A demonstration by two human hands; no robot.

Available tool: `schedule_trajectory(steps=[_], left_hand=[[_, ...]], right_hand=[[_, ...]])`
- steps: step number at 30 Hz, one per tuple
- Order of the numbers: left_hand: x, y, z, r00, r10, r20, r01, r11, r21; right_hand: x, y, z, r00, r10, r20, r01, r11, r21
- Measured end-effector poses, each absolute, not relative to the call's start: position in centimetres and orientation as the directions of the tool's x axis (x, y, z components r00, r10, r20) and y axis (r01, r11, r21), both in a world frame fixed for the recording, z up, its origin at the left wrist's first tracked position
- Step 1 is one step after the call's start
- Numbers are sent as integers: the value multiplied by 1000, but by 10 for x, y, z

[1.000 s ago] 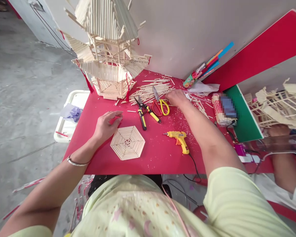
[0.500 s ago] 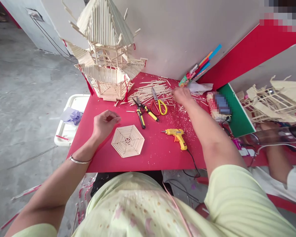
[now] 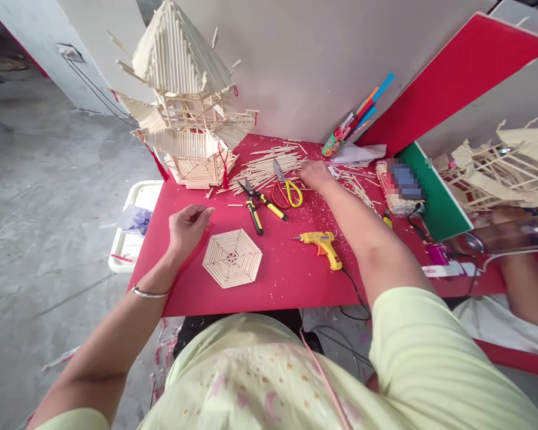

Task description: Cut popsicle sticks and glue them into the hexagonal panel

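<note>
My left hand is curled above the red table, thumb against the bent fingers, and nothing shows in it. Just right of it lies a flat heptagon-like panel of wooden sticks. My right hand reaches to the right end of a pile of loose wooden sticks. Its fingers are bent together and point down; whatever they grip is hidden. Scissors with red and yellow handles lie beside that hand. Black and yellow pliers rest in the middle, and a yellow glue gun lies below my right forearm.
A pagoda model of sticks with red tassels stands at the back left. A pen cup is by the wall. Right are stick bundles with a phone on top, a green board and another person's arm.
The camera view has shifted slightly. My right hand has drawn a little left along the stick pile, and the left hand's fingers have curled in more. The tools and panel stay put.
</note>
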State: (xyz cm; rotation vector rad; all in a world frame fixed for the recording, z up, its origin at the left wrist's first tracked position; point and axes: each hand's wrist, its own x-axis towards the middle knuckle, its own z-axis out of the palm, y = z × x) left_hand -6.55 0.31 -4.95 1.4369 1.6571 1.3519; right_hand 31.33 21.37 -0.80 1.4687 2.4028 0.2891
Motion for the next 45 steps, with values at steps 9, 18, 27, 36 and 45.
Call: schedule_trajectory(steps=[9,18,27,36,45], left_hand=[[-63,8,-57,-365,901,235,351,-100,931],[-38,44,-27,-31,955,296,557,-230,798],[7,80,-30,343,866,364,559,-499,662],[7,87,-39,275,908,318,551,-419,722],[28,115,-31,205,942,267,677,-334,656]], right_hand=[[344,199,13,-349,935,-54,872,345,348],[315,209,-15,-453,881,-138,814,472,338],[331,222,4,-364,926,-99,885,377,273],[289,182,-12,-251,964,-92,967,253,11],[269,182,-13,-150,983,-108,963,120,-242]])
